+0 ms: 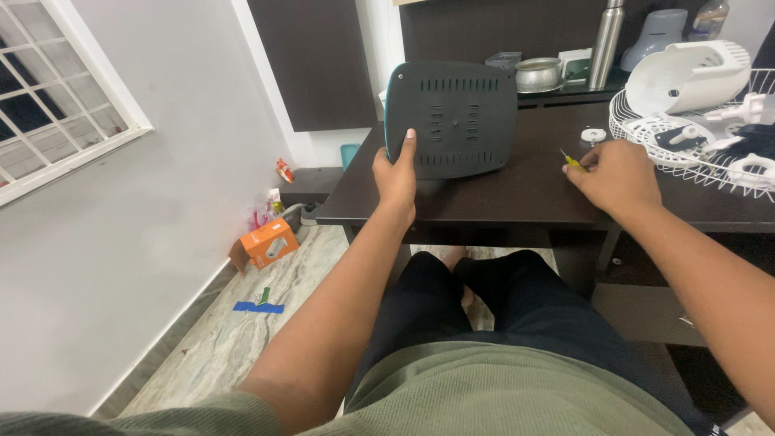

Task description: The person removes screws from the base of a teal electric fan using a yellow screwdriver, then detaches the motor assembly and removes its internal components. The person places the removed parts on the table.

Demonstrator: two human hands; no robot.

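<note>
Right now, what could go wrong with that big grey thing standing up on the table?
The grey vented panel stands on its edge near the dark table's front, steadied only by the left hand; if that grip loosens, it may tip or slide off. The right hand pinches a small yellow-handled screwdriver, whose tip could poke a finger. The small white part nearby could get knocked away.

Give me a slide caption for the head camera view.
Left hand props a grey vented base upright; right hand pinches a yellow screwdriver.
</note>
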